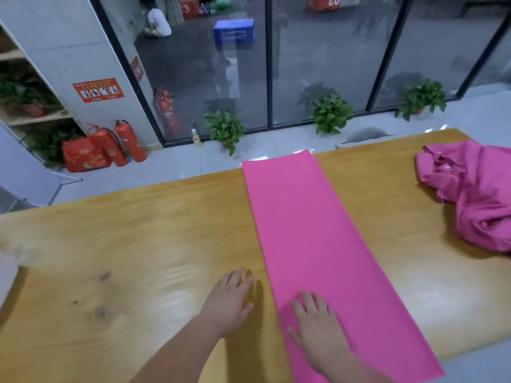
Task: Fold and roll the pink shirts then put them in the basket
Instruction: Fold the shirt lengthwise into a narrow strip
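Note:
A pink shirt [309,239], folded into one long narrow strip, lies across the wooden table [138,244] from its far edge to its near edge. My right hand [318,324] rests flat on the near end of the strip, fingers straight. My left hand [229,297] lies flat on the bare wood just left of the strip, fingers spread, not touching the cloth. A heap of crumpled pink shirts [475,194] sits at the table's right side. No basket shows in view.
A white object [7,275] pokes in at the table's left edge. Beyond the far edge are a tiled floor, potted plants [225,128], fire extinguishers [130,139] and a glass wall. The near right table corner ends beside the strip.

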Demonstrator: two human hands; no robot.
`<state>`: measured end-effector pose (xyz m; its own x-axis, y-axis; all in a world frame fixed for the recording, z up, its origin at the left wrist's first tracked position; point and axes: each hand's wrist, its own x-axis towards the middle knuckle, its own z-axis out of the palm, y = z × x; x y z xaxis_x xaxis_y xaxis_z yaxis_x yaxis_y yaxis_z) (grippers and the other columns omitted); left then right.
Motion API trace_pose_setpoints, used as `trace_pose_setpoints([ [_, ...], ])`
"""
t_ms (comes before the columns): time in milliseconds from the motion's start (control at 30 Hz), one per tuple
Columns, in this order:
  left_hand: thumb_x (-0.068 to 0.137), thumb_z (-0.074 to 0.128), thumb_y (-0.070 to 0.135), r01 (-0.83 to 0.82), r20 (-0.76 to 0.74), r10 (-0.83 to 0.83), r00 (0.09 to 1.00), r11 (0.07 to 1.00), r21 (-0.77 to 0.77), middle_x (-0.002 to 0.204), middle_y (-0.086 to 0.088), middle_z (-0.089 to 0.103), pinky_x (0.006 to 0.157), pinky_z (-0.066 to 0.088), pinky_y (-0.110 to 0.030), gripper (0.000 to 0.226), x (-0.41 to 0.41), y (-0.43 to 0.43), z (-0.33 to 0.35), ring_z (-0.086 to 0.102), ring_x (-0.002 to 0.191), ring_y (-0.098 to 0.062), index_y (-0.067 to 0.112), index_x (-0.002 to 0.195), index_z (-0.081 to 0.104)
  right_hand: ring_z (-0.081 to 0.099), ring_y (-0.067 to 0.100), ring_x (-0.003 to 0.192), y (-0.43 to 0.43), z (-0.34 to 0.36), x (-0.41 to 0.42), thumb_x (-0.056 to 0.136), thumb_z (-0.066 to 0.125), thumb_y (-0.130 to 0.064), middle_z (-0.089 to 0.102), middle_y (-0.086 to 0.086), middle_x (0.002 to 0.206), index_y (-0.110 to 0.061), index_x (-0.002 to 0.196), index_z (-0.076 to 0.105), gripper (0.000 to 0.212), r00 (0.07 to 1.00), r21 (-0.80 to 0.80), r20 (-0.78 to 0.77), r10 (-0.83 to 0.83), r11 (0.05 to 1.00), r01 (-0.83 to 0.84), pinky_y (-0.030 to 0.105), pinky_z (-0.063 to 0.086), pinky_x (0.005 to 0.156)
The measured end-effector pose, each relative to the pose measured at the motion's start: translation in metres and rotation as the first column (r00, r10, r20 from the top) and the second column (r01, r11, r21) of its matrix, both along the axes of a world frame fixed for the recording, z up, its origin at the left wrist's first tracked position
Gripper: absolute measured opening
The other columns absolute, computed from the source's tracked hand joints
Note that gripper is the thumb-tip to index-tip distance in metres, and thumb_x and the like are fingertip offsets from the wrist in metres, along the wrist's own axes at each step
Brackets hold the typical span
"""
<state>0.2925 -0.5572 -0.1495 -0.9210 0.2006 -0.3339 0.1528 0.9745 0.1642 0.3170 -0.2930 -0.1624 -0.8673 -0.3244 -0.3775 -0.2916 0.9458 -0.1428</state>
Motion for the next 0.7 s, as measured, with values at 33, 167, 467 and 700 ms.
trace_pose_setpoints([
  [33, 0.103, 0.05, 0.051, 0.017, -0.006, -0.017, 1.0, 1.0, -0.01, 0.175, -0.003, 0.005, 0.125, 0.028, -0.047, 0.069, -0.012, -0.006, -0.003, 0.015, 0.158, -0.032, 0.031, 0.163, 0.023, 0.054, 0.038, 0.135, -0.008, -0.003, -0.003, 0.085, 0.071, -0.058, 0.055, 0.01, 0.144, -0.023, 0.13, 0.065, 0.058, 0.999, -0.001, -0.038, -0.032, 0.999, 0.032, 0.055, 0.052, 0.106],
  [167, 0.105, 0.046, 0.053, 0.046, -0.028, -0.046, 0.999, 0.999, 0.004, 0.176, -0.002, -0.001, 0.126, 0.024, -0.052, 0.07, -0.07, -0.014, -0.01, 0.008, 0.16, -0.032, 0.031, 0.165, 0.019, 0.058, 0.036, 0.134, -0.033, -0.006, -0.016, 0.074, 0.082, -0.057, 0.057, 0.009, 0.147, -0.023, 0.135, 0.065, 0.073, 0.988, -0.045, -0.088, -0.129, 0.991, 0.125, 0.053, 0.056, 0.102],
  [467, 0.1, 0.032, 0.072, 0.132, -0.08, -0.136, 0.987, 0.99, -0.056, 0.177, -0.001, -0.008, 0.129, 0.012, -0.053, 0.084, -0.16, 0.011, -0.026, -0.003, 0.162, -0.034, 0.034, 0.168, 0.0, 0.046, 0.036, 0.145, -0.064, -0.007, -0.012, 0.078, 0.078, -0.061, 0.045, 0.008, 0.16, -0.028, 0.147, 0.054, 0.08, 0.931, -0.074, -0.136, -0.339, 0.94, 0.332, 0.054, 0.049, 0.111],
  [700, 0.095, 0.015, 0.085, 0.143, -0.067, -0.147, 0.987, 0.988, -0.064, 0.174, 0.005, -0.024, 0.13, 0.002, -0.054, 0.089, -0.161, 0.0, -0.045, -0.017, 0.161, -0.032, 0.04, 0.165, -0.015, 0.042, 0.034, 0.148, -0.065, -0.012, -0.009, 0.086, 0.072, -0.047, 0.043, 0.006, 0.162, -0.026, 0.149, 0.053, 0.069, 0.917, -0.065, -0.179, -0.358, 0.934, 0.352, 0.053, 0.047, 0.113],
])
